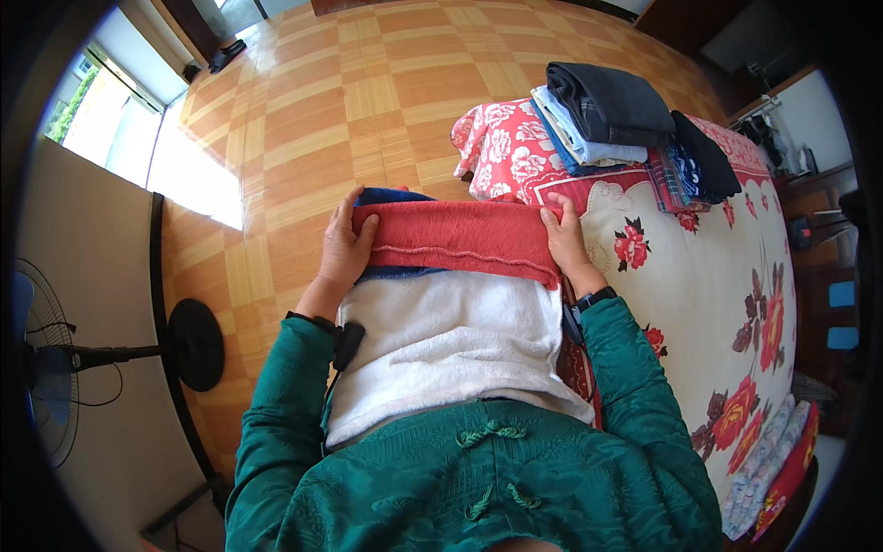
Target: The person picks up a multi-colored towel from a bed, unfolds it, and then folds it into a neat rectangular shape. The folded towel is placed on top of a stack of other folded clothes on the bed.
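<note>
A piece of fleecy cloth lies spread in front of my body, its lower part white (455, 345) and its upper part a folded red band (462, 231) with a wavy stitched seam. Dark blue cloth (400, 272) shows above and below the red band at the left. My left hand (350, 241) grips the band's left end, thumb on top. The right end is pinched by my right hand (567, 238), with some fingers raised behind it. Both wrists wear dark bands with small devices. The underside of the cloth is hidden.
At my right is a bed with a flowered cover (662, 290). Folded dark trousers (610, 103) top a clothes stack near its far edge, beside folded dark garments (703, 159). Folded patterned textiles (772, 462) lie at lower right. A standing fan (124, 353) is at left, on a parquet floor (372, 90).
</note>
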The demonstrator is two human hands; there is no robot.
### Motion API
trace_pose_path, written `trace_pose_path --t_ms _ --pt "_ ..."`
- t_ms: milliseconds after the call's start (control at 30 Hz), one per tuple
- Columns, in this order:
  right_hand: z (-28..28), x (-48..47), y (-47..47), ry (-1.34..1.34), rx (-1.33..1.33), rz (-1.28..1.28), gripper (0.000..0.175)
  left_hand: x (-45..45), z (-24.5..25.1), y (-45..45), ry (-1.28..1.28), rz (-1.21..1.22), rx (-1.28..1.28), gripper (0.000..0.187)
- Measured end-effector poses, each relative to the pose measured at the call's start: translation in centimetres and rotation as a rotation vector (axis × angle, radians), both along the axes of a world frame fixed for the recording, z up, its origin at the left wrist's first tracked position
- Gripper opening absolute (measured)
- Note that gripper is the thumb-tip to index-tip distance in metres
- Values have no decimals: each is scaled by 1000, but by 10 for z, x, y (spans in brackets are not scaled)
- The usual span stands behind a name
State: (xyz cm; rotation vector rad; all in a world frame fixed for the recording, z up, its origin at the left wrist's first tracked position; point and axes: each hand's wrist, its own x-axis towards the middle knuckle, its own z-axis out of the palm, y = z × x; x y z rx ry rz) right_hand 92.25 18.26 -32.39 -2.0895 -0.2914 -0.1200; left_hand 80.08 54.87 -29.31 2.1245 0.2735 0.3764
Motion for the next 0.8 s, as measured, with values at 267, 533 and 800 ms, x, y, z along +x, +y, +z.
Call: trace_pose_path --t_ms 267,533,800 --pt "58 -31 4 -290 -345 176 62 -9 6 12 212 -29 -187 74" --pt "72 -70 16 -419 -713 527 65 -42 14 14 170 -281 -339 96" --pt "67 -52 11 -230 -515 520 61 -47 9 20 268 -173 -684 91"
